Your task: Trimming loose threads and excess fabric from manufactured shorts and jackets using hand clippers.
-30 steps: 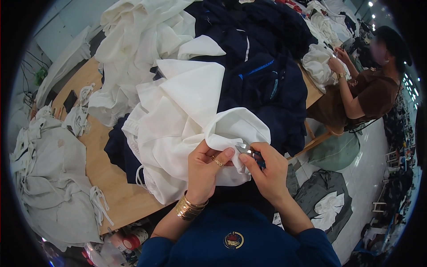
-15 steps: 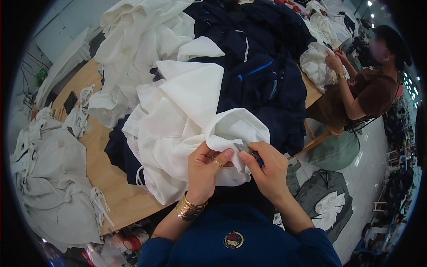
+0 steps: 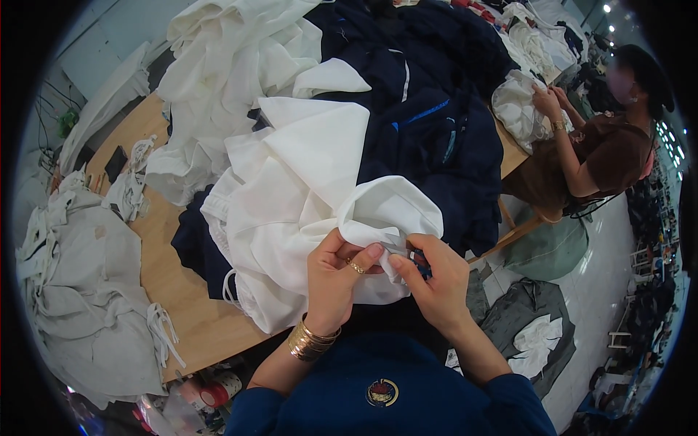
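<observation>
The white cloth (image 3: pixel 305 196) is lying bunched up on the wooden table (image 3: pixel 156 240), right in front of the person. Both hands are working on one fold of it, at the near edge of the cloth. The left hand (image 3: pixel 336 280) is pinching that fold tight between thumb and fingers. The right hand (image 3: pixel 430 280) is closing around a small tool (image 3: pixel 416 259) just beside the fold. The tool is mostly hidden, so I cannot tell what it is. It looks like a little snipper for loose threads.

To do this bit well, I think the left hand should be keeping the fold flat and pulled tight. The tool's tip should be touching only the thread, not the cloth. Small, slow moves are looking safest here.

Behind the white cloth, a big heap of dark blue clothes (image 3: pixel 429 123) is covering the table. More white clothes (image 3: pixel 218 65) are piling up behind and to the left of the cloth. Grey clothes (image 3: pixel 80 291) are hanging off the table, well to the left of it. Far to the right of the cloth, another person (image 3: pixel 603 145) is sitting and handling a white piece too.
</observation>
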`<action>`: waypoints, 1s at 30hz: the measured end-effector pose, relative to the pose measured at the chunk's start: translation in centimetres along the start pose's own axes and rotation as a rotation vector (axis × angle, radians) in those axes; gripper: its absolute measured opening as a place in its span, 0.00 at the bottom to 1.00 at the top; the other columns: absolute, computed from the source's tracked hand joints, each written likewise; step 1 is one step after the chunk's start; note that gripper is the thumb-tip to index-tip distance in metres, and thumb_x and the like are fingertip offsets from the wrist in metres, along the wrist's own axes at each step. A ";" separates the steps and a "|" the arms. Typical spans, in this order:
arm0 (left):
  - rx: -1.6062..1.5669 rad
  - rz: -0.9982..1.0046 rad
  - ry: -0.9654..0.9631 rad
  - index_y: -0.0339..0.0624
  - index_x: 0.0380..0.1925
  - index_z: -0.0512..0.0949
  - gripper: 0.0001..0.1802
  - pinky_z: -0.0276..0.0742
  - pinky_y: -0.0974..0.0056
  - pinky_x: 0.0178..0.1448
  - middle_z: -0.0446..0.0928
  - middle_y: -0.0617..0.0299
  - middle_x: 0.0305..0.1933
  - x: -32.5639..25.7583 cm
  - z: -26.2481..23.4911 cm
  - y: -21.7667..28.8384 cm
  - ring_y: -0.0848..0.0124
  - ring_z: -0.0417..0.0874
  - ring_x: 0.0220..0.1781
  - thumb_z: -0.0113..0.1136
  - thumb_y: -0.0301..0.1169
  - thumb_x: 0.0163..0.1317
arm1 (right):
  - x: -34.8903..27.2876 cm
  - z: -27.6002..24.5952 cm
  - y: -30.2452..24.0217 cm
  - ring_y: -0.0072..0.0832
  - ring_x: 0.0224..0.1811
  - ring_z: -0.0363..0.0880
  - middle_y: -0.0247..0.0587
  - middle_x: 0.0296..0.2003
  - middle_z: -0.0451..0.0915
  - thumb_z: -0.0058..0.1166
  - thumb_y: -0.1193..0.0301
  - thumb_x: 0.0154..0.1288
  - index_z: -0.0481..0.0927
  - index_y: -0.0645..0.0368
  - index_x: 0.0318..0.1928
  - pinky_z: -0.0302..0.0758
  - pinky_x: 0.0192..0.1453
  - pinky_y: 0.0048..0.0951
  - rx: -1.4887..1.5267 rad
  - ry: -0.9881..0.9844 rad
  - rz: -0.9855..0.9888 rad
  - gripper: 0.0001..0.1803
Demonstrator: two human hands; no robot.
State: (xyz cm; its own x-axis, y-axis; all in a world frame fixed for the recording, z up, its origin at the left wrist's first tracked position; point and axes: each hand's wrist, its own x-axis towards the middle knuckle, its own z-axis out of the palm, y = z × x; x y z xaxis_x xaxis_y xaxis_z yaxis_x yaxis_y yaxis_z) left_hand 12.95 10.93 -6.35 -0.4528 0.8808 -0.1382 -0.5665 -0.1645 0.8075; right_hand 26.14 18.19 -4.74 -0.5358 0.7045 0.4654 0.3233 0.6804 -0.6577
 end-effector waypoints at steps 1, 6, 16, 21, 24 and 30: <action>0.006 0.014 -0.007 0.34 0.47 0.74 0.17 0.80 0.69 0.40 0.81 0.57 0.40 0.0 0.1 0.0 0.73 0.82 0.39 0.62 0.22 0.57 | 0.0 0.1 0.0 0.31 0.23 0.74 0.38 0.25 0.77 0.62 0.66 0.55 0.76 0.60 0.34 0.68 0.26 0.27 -0.023 0.021 -0.024 0.12; 0.006 0.022 -0.006 0.34 0.47 0.74 0.16 0.80 0.68 0.41 0.81 0.56 0.40 -0.1 0.2 0.0 0.73 0.82 0.38 0.61 0.22 0.57 | 0.0 0.1 0.3 0.30 0.23 0.74 0.38 0.23 0.76 0.62 0.64 0.55 0.76 0.59 0.33 0.69 0.27 0.26 -0.085 0.043 -0.068 0.13; 0.098 0.134 -0.023 0.36 0.40 0.73 0.10 0.80 0.69 0.40 0.80 0.55 0.40 0.7 -0.8 0.9 0.72 0.81 0.39 0.60 0.22 0.58 | -1.0 0.7 0.7 0.20 0.28 0.70 0.36 0.33 0.75 0.65 0.77 0.49 0.75 0.59 0.38 0.66 0.27 0.19 0.111 0.071 -0.103 0.15; 0.576 0.680 0.020 0.39 0.45 0.73 0.15 0.72 0.56 0.58 0.79 0.58 0.44 2.9 0.4 5.7 0.67 0.78 0.51 0.59 0.25 0.58 | 0.1 -0.6 0.8 0.19 0.20 0.69 0.35 0.27 0.77 0.62 0.77 0.52 0.78 0.61 0.35 0.63 0.22 0.19 0.173 -0.003 0.008 0.09; 1.221 0.893 -0.375 0.45 0.43 0.76 0.14 0.51 0.46 0.70 0.79 0.62 0.40 5.1 0.7 7.8 0.66 0.78 0.48 0.62 0.30 0.55 | 0.1 -0.7 0.7 0.16 0.21 0.68 0.33 0.24 0.75 0.61 0.75 0.55 0.78 0.62 0.36 0.62 0.24 0.18 0.229 -0.089 0.084 0.09; 0.975 0.193 -0.770 0.39 0.29 0.79 0.13 0.66 0.64 0.53 0.73 0.64 0.27 8.5 -2.1 8.9 0.72 0.72 0.33 0.61 0.39 0.58 | 0.4 -1.6 0.2 0.10 0.27 0.66 0.24 0.25 0.74 0.55 0.66 0.65 0.78 0.64 0.36 0.62 0.32 0.14 0.868 -0.129 0.535 0.12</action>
State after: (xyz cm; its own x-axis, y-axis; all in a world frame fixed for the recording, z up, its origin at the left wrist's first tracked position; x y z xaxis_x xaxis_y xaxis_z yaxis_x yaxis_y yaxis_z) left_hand 2.60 16.02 -1.58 0.2328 0.9632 0.1342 0.3567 -0.2129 0.9097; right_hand 27.21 18.94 -3.70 -0.5834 0.8108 -0.0477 -0.1038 -0.1327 -0.9857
